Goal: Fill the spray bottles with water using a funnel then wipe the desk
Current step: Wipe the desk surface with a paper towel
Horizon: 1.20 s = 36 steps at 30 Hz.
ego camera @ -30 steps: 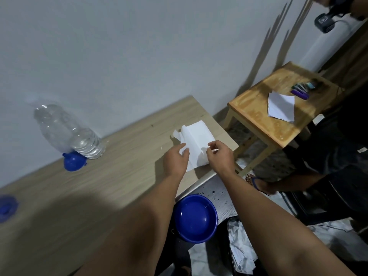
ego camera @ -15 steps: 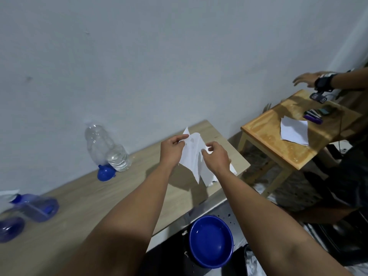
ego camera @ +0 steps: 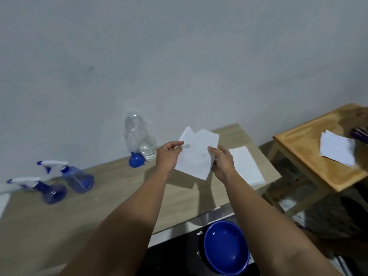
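Fingers (ego camera: 175, 146) of the left hand (ego camera: 168, 156) are curled onto the left edge of 1 white tissue (ego camera: 196, 154), thumb over the top, pinching it; the right hand (ego camera: 222, 160) pinches the same sheet at its right edge. From my seat I see the tissue held up off the desk (ego camera: 111, 196), spread between both hands, with a few faint grey spots near its middle. I count 2 tissues in this working area: the 1 in my grip and a second tissue (ego camera: 246, 166) lying flat on the desk just right of the right hand, near the desk's far right corner.

I count 2 spray bottles, both blue with white trigger heads, on the left part of the desk, close together: the nearer spray bottle (ego camera: 47, 189) at the far left and the other spray bottle (ego camera: 75, 176) just beside it. Blur keeps me from telling how full they are. 1 clear water bottle (ego camera: 141, 138) stands against the wall, water only in its lower part, and 1 blue funnel (ego camera: 136, 160) sits touching its base on the left side.

Below the desk edge, between my forearms, sits 1 blue bowl (ego camera: 226, 248). To the right stands 1 wooden side table (ego camera: 310, 148) carrying 1 white sheet (ego camera: 336, 151).
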{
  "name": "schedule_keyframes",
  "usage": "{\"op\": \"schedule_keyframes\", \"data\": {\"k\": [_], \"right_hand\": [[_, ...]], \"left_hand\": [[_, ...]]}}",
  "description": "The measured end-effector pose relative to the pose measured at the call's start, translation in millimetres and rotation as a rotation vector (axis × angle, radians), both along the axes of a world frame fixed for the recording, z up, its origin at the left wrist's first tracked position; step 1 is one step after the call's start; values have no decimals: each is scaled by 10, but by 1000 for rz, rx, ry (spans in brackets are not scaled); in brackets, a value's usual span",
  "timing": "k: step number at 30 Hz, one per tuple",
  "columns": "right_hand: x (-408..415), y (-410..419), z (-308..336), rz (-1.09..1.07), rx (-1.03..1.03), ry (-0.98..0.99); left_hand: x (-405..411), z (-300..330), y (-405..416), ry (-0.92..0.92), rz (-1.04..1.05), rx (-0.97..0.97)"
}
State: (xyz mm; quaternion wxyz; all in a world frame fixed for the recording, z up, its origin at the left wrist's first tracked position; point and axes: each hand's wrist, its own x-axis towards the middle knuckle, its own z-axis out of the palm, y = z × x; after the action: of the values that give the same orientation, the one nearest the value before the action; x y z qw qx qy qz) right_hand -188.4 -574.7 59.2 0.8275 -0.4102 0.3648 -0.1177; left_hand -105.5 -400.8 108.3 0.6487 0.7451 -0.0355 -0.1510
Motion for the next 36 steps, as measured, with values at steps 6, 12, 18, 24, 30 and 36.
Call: {"op": "schedule_keyframes", "data": {"k": [6,12,18,24,30,36], "right_hand": [[488,899,-24,189,-132,26],[862,2230,-86,338,-391,16],[1155,3586,-272,516,-566,14],[1492,4666,-606,680,-658,78],[1822,5396,-1027,825,-856,136],[1730,5705,-1145,848,-1319,156]], "left_hand": [[101,-111,1103,11,254,97],[26,-241,2420,-2,452,231],[5,-577,3833,-138,573,506],[191,-973,5053,14,535,566],[544,-1434,5855,-13,443,653],[694,-1714,6251,-199,274,1026]]}}
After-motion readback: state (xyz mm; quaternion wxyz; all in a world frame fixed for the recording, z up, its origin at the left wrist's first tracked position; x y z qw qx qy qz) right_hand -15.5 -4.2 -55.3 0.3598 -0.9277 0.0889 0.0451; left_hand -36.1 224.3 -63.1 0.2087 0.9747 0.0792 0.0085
